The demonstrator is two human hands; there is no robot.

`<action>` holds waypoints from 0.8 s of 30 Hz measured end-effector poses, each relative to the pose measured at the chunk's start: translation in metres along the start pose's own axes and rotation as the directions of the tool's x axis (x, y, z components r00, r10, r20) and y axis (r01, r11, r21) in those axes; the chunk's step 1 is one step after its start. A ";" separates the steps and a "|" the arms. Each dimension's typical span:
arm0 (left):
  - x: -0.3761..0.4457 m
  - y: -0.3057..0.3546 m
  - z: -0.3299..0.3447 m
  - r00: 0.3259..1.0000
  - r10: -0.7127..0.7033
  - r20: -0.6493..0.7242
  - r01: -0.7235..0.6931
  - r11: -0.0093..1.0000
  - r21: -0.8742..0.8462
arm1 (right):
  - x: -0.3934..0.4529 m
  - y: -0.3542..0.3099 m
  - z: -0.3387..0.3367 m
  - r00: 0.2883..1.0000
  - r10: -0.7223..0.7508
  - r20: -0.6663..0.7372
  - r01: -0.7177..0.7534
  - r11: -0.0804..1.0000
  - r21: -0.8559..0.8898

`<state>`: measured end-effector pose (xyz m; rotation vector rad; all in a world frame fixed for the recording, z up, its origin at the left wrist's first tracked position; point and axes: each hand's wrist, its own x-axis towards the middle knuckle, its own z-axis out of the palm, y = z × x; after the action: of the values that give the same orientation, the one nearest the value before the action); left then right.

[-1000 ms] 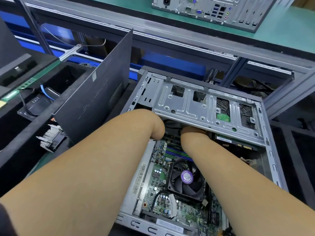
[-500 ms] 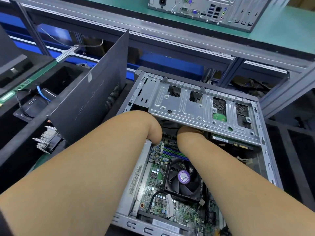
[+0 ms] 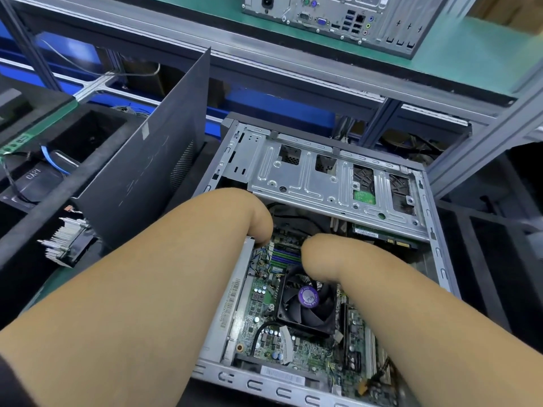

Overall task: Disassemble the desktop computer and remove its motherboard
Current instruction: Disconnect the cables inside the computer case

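Motherboard [image 3: 282, 333] beneath both hands [image 3: 261, 227] (fingers hidden), inside case [image 3: 435, 259]

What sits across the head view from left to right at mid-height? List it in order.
Finned heatsink → leaning black side panel → left hand → right hand → green drive board under the metal drive cage → case right wall.

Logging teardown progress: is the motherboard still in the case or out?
Still in. The motherboard lies flat inside the open case, its CPU fan still mounted on it.
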<state>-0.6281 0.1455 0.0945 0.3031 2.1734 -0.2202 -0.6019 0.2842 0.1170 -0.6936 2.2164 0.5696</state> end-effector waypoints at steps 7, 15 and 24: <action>-0.005 0.003 -0.003 1.000 -0.003 0.011 0.004 0.999 -0.036 | -0.012 0.035 0.023 0.990 0.143 0.009 -0.143 0.989 0.032; -0.003 0.004 -0.002 1.000 -0.003 0.003 0.003 1.000 -0.030 | -0.005 0.042 0.033 0.963 0.269 -0.037 -0.240 0.907 0.347; -0.012 0.008 -0.004 0.996 -0.059 -0.062 0.050 0.989 -0.143 | 0.005 0.028 0.029 0.978 0.108 -0.176 0.011 0.824 0.566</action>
<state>-0.6224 0.1525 0.1062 0.1731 2.2517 -0.0873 -0.6072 0.3203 0.1005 -0.3871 2.4221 -0.1614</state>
